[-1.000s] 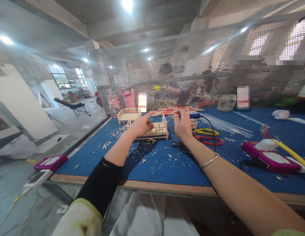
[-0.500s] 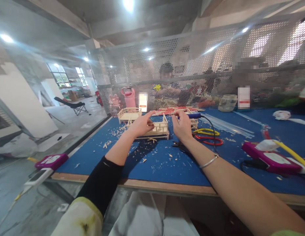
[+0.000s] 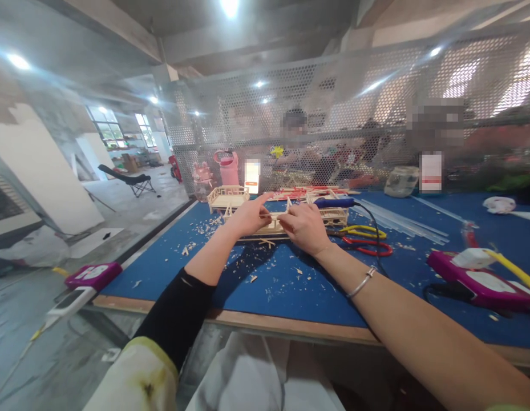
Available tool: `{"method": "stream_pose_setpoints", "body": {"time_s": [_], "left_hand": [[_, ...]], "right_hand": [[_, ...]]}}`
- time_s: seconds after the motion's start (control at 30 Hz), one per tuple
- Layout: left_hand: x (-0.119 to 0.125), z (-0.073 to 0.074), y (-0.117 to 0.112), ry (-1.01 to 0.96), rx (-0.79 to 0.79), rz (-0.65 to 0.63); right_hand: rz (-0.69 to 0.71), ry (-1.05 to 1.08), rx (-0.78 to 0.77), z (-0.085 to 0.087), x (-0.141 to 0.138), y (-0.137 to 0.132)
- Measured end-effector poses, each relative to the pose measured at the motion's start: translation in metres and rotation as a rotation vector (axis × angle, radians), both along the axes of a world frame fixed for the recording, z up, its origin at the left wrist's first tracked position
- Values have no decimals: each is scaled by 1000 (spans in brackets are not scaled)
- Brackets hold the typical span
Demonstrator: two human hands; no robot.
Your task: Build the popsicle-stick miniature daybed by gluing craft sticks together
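Note:
My left hand (image 3: 249, 219) is closed on the near side of a small model made of pale wooden sticks (image 3: 265, 231), its index finger stretched out. Fingers pinched together, my right hand (image 3: 306, 229) is at the right part of that model, partly covering it. What is between those fingertips is too small to make out. A second stick model (image 3: 228, 198) stands behind my left hand. Another stick frame (image 3: 335, 216) is just beyond my right hand, with a blue-handled corded tool (image 3: 335, 202) lying across it.
Red-handled and yellow-handled pliers (image 3: 367, 240) lie to the right. Red and pale sticks (image 3: 311, 192), clear glue sticks (image 3: 404, 220) and a jar (image 3: 400, 181) are farther back. Wood scraps litter the blue mat (image 3: 290, 302). Purple power strips (image 3: 482, 279) sit right. People are behind a perforated screen.
My right hand has moved left and inward, from beside the model onto its right part. My left hand stays at the model. The view has shifted slightly.

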State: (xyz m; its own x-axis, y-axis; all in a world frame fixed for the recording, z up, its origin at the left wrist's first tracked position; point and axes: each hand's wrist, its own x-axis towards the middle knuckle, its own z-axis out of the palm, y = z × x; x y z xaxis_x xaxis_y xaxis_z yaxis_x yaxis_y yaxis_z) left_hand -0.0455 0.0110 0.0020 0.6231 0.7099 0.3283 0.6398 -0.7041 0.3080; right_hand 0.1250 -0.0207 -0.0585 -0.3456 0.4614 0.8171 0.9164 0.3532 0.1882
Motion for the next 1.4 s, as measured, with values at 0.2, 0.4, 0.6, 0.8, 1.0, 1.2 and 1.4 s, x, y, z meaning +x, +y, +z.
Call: {"method": "stream_pose_setpoints", "body": {"time_s": [0.2,0.4,0.6,0.8,1.0,1.2,1.4], "left_hand": [[-2,-1,4,64,-21,-48],[-11,-6,-8,106,125,-71],[-23,-10,-6,-5,238,-28],[-26,-21,4,48,249,91],[-21,15,31,157,163,42],[-22,43,50,136,14,-21],[-37,51,32,65,-82,-40]], "right_hand": [[12,-8,58,-1,-1,-1],[52,84,46,-2,-5,-6],[106,396,-6,6,4,-31],[-2,499,93,20,21,-35],[-39,492,104,27,26,-28],[-8,436,128,24,25,-21],[69,595,73,18,13,-32]]}}
